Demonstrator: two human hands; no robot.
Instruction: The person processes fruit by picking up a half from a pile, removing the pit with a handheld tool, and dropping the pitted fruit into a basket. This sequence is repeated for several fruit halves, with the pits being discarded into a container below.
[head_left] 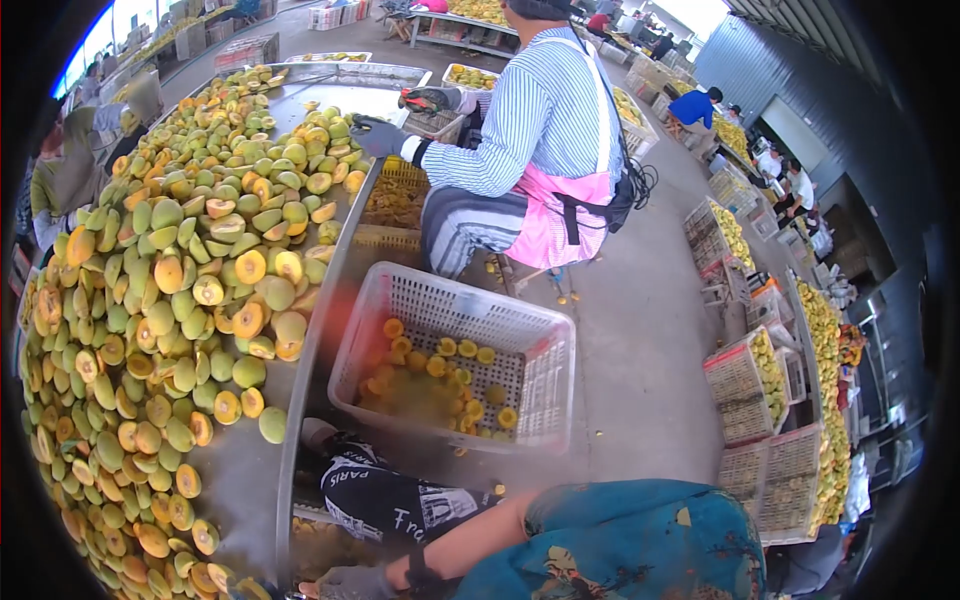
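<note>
My left hand (350,581), in a grey glove, lies at the bottom edge of the view beside the steel table's rim (300,400). Its bare forearm comes out of teal patterned cloth (620,550). The frame cuts off the fingers, so I cannot tell whether they hold anything. My right hand is out of sight. Just above the arm is a limb in black cloth with white lettering (385,495). It reaches toward the table rim. Several halved yellow and green fruits (170,300) cover the table. A white plastic crate (540,350) holding several yellow fruit pieces (440,375) stands beside the table.
A co-worker in a striped shirt and pink apron (545,150) sits ahead, one gloved hand (378,135) on the fruit pile. Other people work along the table's far left side (60,175). Stacked crates of fruit (760,390) line the right. Bare concrete floor (640,330) lies between.
</note>
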